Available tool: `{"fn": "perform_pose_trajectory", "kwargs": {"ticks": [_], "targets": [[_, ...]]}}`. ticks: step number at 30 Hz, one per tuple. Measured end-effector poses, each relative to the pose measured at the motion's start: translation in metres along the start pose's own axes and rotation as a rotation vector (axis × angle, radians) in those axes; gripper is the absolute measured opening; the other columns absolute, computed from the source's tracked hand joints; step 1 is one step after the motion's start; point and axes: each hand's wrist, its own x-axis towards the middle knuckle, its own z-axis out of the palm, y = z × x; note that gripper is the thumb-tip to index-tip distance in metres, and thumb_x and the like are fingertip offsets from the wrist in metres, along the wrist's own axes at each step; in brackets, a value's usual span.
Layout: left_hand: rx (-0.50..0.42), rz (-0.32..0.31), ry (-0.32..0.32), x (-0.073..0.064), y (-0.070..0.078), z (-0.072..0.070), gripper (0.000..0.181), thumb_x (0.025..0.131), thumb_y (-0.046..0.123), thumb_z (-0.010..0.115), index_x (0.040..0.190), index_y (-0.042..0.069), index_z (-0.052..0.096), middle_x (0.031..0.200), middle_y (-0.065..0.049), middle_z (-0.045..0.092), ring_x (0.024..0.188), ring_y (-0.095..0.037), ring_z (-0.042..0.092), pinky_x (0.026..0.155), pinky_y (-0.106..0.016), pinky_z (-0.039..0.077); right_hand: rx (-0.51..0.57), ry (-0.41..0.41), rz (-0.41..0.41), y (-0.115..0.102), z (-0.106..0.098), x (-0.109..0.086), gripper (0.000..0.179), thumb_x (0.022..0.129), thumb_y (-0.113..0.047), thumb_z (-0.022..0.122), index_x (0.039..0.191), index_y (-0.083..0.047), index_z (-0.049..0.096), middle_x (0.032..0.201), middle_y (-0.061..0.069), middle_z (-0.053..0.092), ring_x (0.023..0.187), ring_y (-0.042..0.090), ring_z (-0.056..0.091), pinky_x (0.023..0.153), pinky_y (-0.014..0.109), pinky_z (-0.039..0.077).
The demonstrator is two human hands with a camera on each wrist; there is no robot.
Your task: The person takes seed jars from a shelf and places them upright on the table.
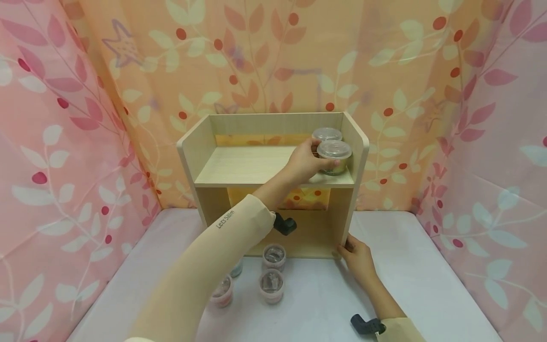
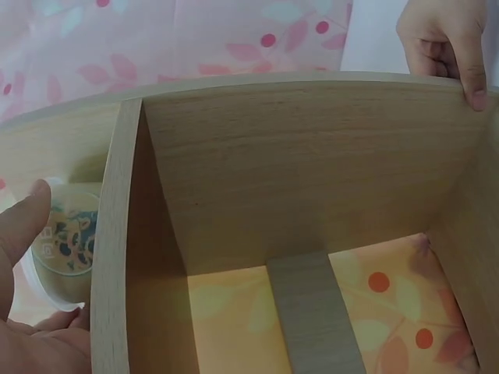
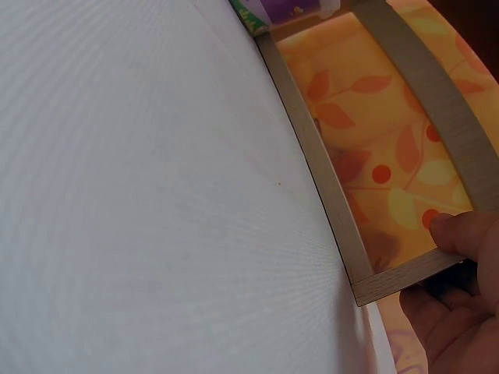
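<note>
A two-tier wooden shelf (image 1: 245, 164) stands on the white-covered table. My left hand (image 1: 304, 163) grips a clear lidded tub (image 1: 334, 151) at the right end of the upper board, thumb in front and fingers at its side. A printed design on this tub (image 2: 70, 238) shows in the left wrist view. Just behind it is another lidded tub (image 1: 326, 134), partly covered. Low on the right side panel, my right hand (image 1: 361, 260) pinches the front edge between thumb and fingers. The right wrist view shows these fingers (image 3: 425, 315) around the panel's edge.
In front of the shelf, small pinkish lidded cups (image 1: 271, 287) stand on the table (image 1: 393, 266). A bluish cup (image 1: 236, 270) is partly hidden by my left sleeve (image 1: 205, 261). A purple and green thing (image 3: 284, 12) shows at the top of the right wrist view. Patterned curtains (image 1: 265, 57) surround the table.
</note>
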Motion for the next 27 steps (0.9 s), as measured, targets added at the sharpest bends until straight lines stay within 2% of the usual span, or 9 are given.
{"fn": "perform_pose_trajectory", "kwargs": {"ticks": [11, 21, 27], "targets": [[-0.011, 0.0, -0.004, 0.001, 0.0, 0.0021, 0.079, 0.084, 0.029, 0.087, 0.145, 0.004, 0.044, 0.133, -0.005, 0.059, 0.117, -0.017, 0.061, 0.09, -0.021, 0.054, -0.006, -0.001, -0.003, 0.0001, -0.0001, -0.0012, 0.056, 0.096, -0.003, 0.069, 0.148, 0.003, 0.049, 0.133, 0.028, 0.063, 0.122, 0.038, 0.065, 0.094, 0.036, 0.057], [-0.004, 0.005, -0.027, 0.0028, 0.0004, 0.0022, 0.082, 0.084, 0.035, 0.087, 0.148, 0.007, 0.044, 0.138, -0.002, 0.059, 0.125, -0.016, 0.058, 0.108, -0.028, 0.048, 0.001, 0.001, -0.016, -0.0005, -0.0002, -0.0006, 0.055, 0.096, -0.002, 0.068, 0.148, 0.004, 0.05, 0.134, 0.028, 0.063, 0.122, 0.038, 0.064, 0.093, 0.033, 0.058], [0.0, -0.002, -0.01, 0.0015, -0.0003, -0.0002, 0.085, 0.083, 0.036, 0.087, 0.149, 0.005, 0.044, 0.135, -0.003, 0.06, 0.124, -0.016, 0.058, 0.108, -0.029, 0.047, -0.015, 0.012, -0.028, -0.0015, -0.0009, -0.0005, 0.055, 0.095, -0.003, 0.069, 0.147, 0.004, 0.051, 0.132, 0.028, 0.064, 0.121, 0.039, 0.065, 0.092, 0.034, 0.058]]}}
